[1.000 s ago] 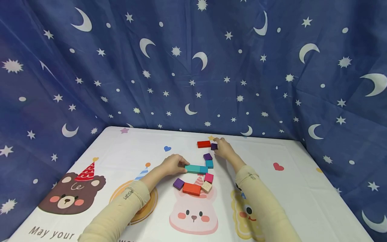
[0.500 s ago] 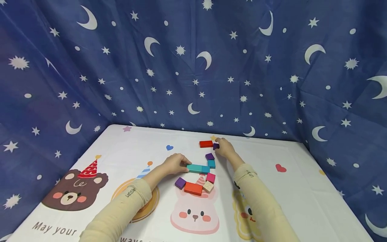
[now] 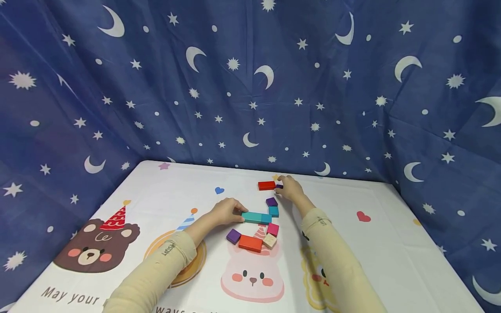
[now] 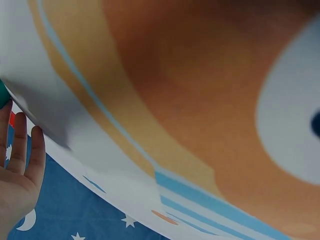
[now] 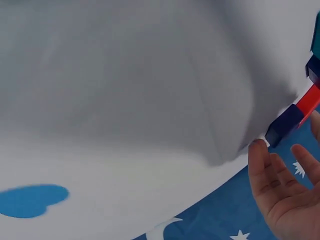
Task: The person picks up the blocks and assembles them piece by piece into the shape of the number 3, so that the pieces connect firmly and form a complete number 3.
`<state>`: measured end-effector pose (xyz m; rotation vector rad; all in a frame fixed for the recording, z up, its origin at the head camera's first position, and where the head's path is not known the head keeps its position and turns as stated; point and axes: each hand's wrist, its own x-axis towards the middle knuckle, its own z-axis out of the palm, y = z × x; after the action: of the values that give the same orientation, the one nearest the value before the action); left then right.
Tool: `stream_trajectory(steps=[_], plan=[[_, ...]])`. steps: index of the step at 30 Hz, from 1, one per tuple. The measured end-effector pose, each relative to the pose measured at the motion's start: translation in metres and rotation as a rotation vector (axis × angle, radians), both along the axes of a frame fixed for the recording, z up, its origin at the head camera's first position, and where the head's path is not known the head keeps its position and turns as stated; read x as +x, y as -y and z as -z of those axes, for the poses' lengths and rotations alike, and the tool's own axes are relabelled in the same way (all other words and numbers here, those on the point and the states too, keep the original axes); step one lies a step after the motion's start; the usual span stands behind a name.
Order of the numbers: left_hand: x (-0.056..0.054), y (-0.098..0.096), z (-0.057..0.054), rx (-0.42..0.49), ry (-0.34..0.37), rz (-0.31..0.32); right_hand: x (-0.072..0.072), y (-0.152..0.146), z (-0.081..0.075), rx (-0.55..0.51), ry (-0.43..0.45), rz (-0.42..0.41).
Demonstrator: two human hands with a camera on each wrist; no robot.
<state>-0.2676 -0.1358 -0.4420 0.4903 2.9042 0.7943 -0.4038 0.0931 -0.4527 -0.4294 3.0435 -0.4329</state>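
My left hand [image 3: 227, 211] grips the left end of a long teal block [image 3: 252, 217], thumb in front and fingers behind. A blue-teal cube [image 3: 266, 219] touches its right end. My right hand [image 3: 291, 188] pinches a dark purple block [image 3: 279, 187] at the right end of a red block [image 3: 266, 185]; my fingers hide much of it in the head view. The right wrist view shows that purple block [image 5: 285, 125] beside the red block [image 5: 308, 103], with fingers of my right hand [image 5: 290, 200] close by. In the left wrist view, the teal block [image 4: 4, 94] barely shows above my left hand [image 4: 20, 175].
Between my hands lie a purple cube [image 3: 272, 201] and a blue cube [image 3: 273, 211]. Nearer me are a pink cube [image 3: 272, 229], a pale wooden cube [image 3: 269, 241], an orange-red block [image 3: 250, 243] and another purple cube [image 3: 233, 236]. A starry curtain [image 3: 195, 108] hangs behind the table.
My right hand has shifted slightly, and its thumb now covers more of the dark purple block. My left hand stays on the teal block. The whole view shifted a little at first.
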Motion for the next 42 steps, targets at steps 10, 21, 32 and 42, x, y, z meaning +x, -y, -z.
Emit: stream_trajectory(steps=[10,21,32,42], plan=[[0.002,0.000,-0.001,0.007,-0.008,0.013,0.021,0.017,-0.020,-0.047,0.011,-0.053],[0.001,-0.001,-0.003,0.010,0.006,0.017,0.018,0.031,-0.019,-0.071,0.029,-0.061],[0.000,0.000,0.000,0.013,0.007,0.010,0.019,0.051,-0.016,0.048,0.001,-0.057],[0.001,0.000,-0.002,0.012,0.024,-0.011,0.021,0.051,-0.016,-0.011,-0.026,-0.035]])
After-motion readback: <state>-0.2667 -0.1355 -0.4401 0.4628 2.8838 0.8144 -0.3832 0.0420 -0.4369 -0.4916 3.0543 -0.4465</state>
